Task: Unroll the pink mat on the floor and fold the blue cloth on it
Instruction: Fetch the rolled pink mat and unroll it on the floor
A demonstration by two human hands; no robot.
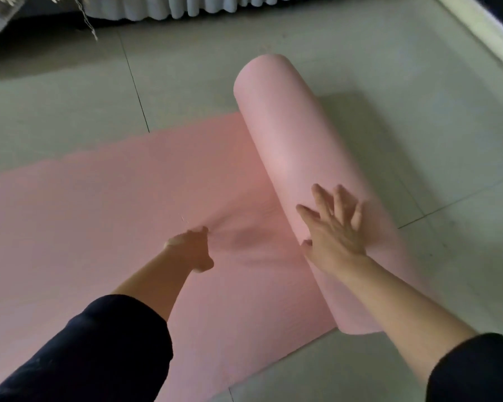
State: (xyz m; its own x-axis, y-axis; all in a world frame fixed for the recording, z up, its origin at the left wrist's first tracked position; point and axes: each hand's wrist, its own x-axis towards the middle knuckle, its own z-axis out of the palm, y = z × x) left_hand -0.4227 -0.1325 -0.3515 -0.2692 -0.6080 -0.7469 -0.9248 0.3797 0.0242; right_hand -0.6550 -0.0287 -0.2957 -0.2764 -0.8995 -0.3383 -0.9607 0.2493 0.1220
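The unrolling is the step in hand and looks roughly half done: the pink mat [99, 216] lies flat on the tiled floor [70, 97] at left, its roll [288, 134] still wound at right. The right hand [336, 227] rests on the roll's near part with fingers straight and spread apart, while the left hand [190, 248] bears down on the flat part just beside it, puckering the surface (whether its fingers pinch or merely press, I cannot tell). Next, I judge, the roll needs a steady push rightward with the flat part pinned; the blue cloth is nowhere in view.
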